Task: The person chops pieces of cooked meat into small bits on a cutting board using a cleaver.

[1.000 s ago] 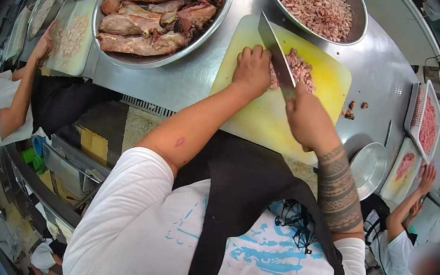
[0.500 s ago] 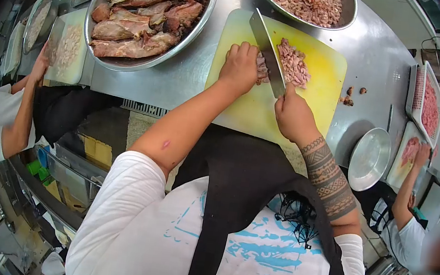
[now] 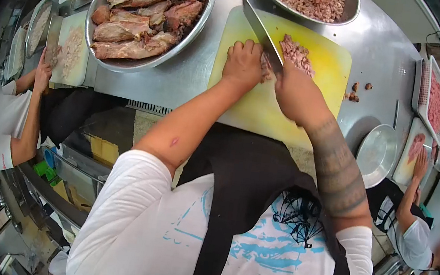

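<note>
A yellow cutting board (image 3: 313, 94) lies in front of me on the steel table. My right hand (image 3: 299, 95) is closed round the handle of a wide knife (image 3: 263, 33), whose blade slants up to the left. On the board's left half my left hand (image 3: 243, 63) has its fingers curled down on a piece of meat (image 3: 266, 69) beside the blade; the hand covers part of that meat. To the right of the blade sits a small pile of chopped meat (image 3: 297, 55).
A steel bowl (image 3: 209, 15) of large cooked meat pieces stands left, another bowl (image 3: 354, 14) of diced meat behind the board. An empty metal bowl (image 3: 377, 151) and small dark scraps (image 3: 353, 93) are right. Co-workers cut meat at the far left and right.
My right hand and the knife handle have risen further up the board, and the blade tip has swung left and up. My left hand still rests on the meat.
</note>
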The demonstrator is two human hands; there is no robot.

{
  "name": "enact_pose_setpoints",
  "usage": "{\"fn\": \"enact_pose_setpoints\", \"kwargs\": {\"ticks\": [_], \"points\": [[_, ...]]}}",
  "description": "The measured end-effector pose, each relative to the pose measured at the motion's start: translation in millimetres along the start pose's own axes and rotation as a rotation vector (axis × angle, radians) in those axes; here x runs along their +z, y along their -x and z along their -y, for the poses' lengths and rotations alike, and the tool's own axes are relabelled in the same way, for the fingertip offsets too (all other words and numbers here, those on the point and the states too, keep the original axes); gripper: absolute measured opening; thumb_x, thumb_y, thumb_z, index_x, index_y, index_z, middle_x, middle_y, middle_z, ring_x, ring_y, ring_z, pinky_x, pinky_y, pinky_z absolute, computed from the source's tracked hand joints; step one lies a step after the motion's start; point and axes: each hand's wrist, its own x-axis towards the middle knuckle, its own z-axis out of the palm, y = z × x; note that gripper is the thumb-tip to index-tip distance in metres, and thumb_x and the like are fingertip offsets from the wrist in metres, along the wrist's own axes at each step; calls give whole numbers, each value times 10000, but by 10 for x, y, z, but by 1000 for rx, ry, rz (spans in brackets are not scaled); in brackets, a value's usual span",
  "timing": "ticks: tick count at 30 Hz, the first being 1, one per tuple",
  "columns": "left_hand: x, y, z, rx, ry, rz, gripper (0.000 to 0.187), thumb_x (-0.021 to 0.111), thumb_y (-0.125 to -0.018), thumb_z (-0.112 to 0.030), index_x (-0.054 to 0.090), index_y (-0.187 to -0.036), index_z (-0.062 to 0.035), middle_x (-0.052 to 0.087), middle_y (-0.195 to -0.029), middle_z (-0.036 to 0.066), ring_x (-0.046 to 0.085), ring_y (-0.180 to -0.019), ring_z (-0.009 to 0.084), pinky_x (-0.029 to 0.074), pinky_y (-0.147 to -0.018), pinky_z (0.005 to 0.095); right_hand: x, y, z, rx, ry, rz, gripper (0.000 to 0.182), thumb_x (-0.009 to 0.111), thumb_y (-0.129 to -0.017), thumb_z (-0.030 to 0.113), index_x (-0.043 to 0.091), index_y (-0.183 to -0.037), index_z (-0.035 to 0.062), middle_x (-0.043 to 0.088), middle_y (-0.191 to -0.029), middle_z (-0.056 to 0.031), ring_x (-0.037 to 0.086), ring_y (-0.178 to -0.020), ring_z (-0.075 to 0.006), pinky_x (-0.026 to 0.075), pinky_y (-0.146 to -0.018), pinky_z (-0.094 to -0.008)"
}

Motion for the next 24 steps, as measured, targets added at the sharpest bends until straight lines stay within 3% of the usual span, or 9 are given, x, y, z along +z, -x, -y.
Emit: {"fn": "enact_pose_setpoints", "kwargs": {"ticks": [3, 6, 8, 10, 15, 20, 24], "points": [[-15, -22, 9, -24, 22, -12, 259, 596, -872, -150, 619, -1112, -54, 593, -1114, 144, 553, -1029, 354, 448, -930, 476, -77, 365, 65, -2, 44, 75, 269, 509, -1000, 166, 533, -1120, -73, 693, -874, -322, 701, -837, -471, 561, -773, -553], [-22, 11, -9, -27, 43, -5, 246, 590, -872, -143, 614, -1101, -56, 587, -1106, 146, 551, -1026, 355, 443, -933, 479, 371, 61, -28, 38, 1, 0, 258, 510, -998, 160, 521, -1108, -73, 691, -853, -323, 701, -809, -476, 565, -756, -560], [0, -19, 27, -23, 34, -16, 242, 591, -870, -142, 612, -1095, -56, 585, -1102, 148, 550, -1023, 356, 443, -932, 479, 259, 1, -34, 18, 10, -14, 263, 512, -994, 155, 525, -1120, -76, 690, -845, -328, 703, -792, -481, 567, -747, -564], [-22, -25, 2, -7, 62, -67, 233, 593, -869, -141, 607, -1084, -53, 580, -1099, 152, 549, -1025, 364, 444, -935, 481, -91, 93, 166, 131, -75, 109, 275, 514, -991, 154, 526, -1137, -79, 694, -855, -328, 702, -798, -486, 569, -752, -561], [-23, -2, 3, -24, 58, -26, 246, 596, -863, -135, 611, -1091, -45, 589, -1105, 158, 556, -1034, 369, 449, -951, 484, 490, 138, -86, 131, -50, 46, 306, 502, -988, 160, 530, -1175, -81, 701, -886, -320, 703, -852, -479, 560, -792, -559], [-56, -62, 75, -20, 119, -47, 236, 589, -868, -118, 613, -1085, -27, 598, -1115, 171, 563, -1048, 373, 453, -965, 495, 422, -2, -69, 102, -99, -30, 315, 504, -991, 177, 524, -1176, -77, 700, -892, -320, 695, -854, -489, 557, -801, -561], [-231, -53, 171, 9, 214, 77, 226, 558, -884, -72, 611, -1096, -15, 596, -1123, 173, 561, -1056, 379, 463, -967, 504, 447, 259, -205, 130, -31, -55, 283, 528, -993, 188, 521, -1133, -57, 699, -863, -303, 690, -820, -487, 552, -762, -574]]}}
